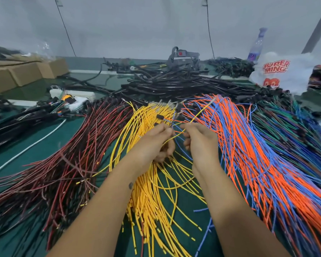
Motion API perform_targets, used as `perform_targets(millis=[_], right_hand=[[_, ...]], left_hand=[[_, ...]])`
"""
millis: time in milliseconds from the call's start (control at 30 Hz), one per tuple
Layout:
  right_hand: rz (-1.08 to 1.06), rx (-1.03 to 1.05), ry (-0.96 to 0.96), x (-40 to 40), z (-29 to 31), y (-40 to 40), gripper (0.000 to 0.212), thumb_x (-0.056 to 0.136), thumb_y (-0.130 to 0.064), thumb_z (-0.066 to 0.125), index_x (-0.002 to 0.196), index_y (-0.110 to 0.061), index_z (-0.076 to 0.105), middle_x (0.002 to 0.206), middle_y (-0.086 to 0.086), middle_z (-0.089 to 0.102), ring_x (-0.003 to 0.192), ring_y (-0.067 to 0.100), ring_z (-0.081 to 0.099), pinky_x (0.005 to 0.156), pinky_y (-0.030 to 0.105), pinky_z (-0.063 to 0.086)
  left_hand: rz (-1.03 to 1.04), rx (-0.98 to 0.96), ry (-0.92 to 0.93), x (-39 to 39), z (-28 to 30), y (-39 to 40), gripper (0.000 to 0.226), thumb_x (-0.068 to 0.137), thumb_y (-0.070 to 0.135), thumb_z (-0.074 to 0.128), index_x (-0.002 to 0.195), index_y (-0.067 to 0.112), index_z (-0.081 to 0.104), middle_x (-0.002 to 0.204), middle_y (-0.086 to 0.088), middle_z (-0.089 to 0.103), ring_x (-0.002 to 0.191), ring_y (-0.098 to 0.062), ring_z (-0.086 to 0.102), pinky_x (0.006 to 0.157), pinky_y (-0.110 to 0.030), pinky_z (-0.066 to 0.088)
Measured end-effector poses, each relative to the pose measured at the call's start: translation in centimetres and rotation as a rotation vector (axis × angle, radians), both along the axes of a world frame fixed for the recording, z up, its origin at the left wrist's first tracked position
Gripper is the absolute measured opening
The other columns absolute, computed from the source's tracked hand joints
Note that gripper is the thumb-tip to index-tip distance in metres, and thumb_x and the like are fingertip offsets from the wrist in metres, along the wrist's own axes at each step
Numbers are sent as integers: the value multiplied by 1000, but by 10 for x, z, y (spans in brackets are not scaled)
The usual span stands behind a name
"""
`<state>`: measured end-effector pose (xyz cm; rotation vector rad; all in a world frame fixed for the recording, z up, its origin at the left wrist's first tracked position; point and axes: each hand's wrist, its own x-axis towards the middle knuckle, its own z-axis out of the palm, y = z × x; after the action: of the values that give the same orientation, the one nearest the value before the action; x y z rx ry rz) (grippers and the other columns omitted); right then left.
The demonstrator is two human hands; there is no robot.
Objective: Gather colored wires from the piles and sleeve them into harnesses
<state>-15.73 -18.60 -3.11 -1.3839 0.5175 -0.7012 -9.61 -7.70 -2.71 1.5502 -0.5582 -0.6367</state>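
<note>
Piles of wires fan out over the green table: a red and dark red pile (67, 164) at left, a yellow pile (152, 201) in the middle, an orange and blue pile (258, 154) at right, and a dark blue and green pile (304, 127) at far right. Above the yellow pile my left hand (156, 143) grips a small bunch of wires (171, 125), among them yellow, orange and blue ones with a black connector at the far end. My right hand (198, 140) pinches a yellow wire (195, 117) that runs across to my left hand.
A heap of black sleeving tubes (174, 84) lies behind the wire piles. Cardboard boxes (22, 73) stand at back left. At back right are a white plastic bag (282, 73) and a bottle (257, 45). Finished black harnesses (17, 121) lie at left.
</note>
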Motion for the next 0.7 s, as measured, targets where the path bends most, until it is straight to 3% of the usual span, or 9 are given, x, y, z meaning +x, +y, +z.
perform_targets(millis=[100, 200, 300, 367, 433, 500, 567, 633, 700], right_hand=[[40, -31, 54, 0, -1, 0, 17, 86, -19, 63, 74, -14, 75, 55, -12, 57, 52, 1, 47, 55, 17, 39], [90, -118, 98, 2, -1, 4, 25, 86, -22, 61, 69, -32, 76, 55, -5, 59, 51, 5, 46, 61, 29, 42], [100, -297, 158, 3, -3, 6, 13, 85, -27, 63, 78, -29, 73, 77, 8, 70, 74, 25, 62, 77, 46, 51], [85, -359, 195, 2, -5, 6, 14, 86, -28, 63, 76, -22, 72, 84, 10, 68, 87, 29, 61, 81, 46, 51], [96, -380, 212, 3, -6, 5, 24, 90, -29, 58, 82, -10, 71, 84, 17, 66, 75, 29, 59, 79, 48, 51], [106, -322, 186, 3, -6, 5, 37, 96, -31, 50, 87, 2, 65, 80, 27, 55, 68, 24, 48, 69, 41, 46], [70, -220, 126, 2, -4, 5, 39, 100, -31, 47, 84, 2, 63, 74, 17, 51, 67, 20, 46, 63, 32, 41], [19, -132, 64, 1, -3, 3, 31, 99, -26, 49, 77, -10, 64, 74, 7, 55, 65, 15, 47, 57, 23, 43], [8, -93, 47, 0, -3, 1, 27, 97, -20, 53, 79, -2, 63, 73, 8, 52, 66, 16, 45, 61, 26, 42]], left_hand=[[88, 11, -129, 0, -1, 0, 21, 103, 25, 38, 95, 22, 57, 73, 1, 70, 53, -10, 56, 47, -20, 43], [133, 43, -296, -1, -1, 0, 20, 102, 21, 42, 96, 21, 61, 77, 3, 71, 62, -11, 61, 56, -25, 49], [245, 356, -843, 2, -5, 5, 17, 100, 27, 45, 96, 23, 62, 78, 4, 65, 72, -18, 58, 63, -33, 45], [286, 485, -1039, 1, -6, 6, 17, 99, 30, 43, 98, 24, 59, 73, 3, 61, 66, -22, 55, 56, -34, 42], [259, 448, -997, -2, -7, 4, 17, 100, 29, 41, 99, 22, 56, 66, 3, 55, 59, -20, 51, 52, -33, 38], [235, 370, -908, -3, -10, 2, 14, 101, 26, 42, 98, 24, 56, 61, 5, 50, 53, -11, 44, 50, -32, 33], [219, 308, -841, -1, -12, 2, 14, 101, 24, 43, 95, 27, 55, 60, 6, 48, 51, -7, 42, 50, -29, 32], [197, 253, -779, 0, -12, 2, 15, 101, 25, 43, 92, 28, 56, 60, 7, 47, 52, -4, 42, 50, -26, 30], [169, 204, -727, 1, -11, 2, 17, 100, 25, 44, 90, 26, 57, 62, 9, 49, 55, -2, 43, 53, -26, 33]])
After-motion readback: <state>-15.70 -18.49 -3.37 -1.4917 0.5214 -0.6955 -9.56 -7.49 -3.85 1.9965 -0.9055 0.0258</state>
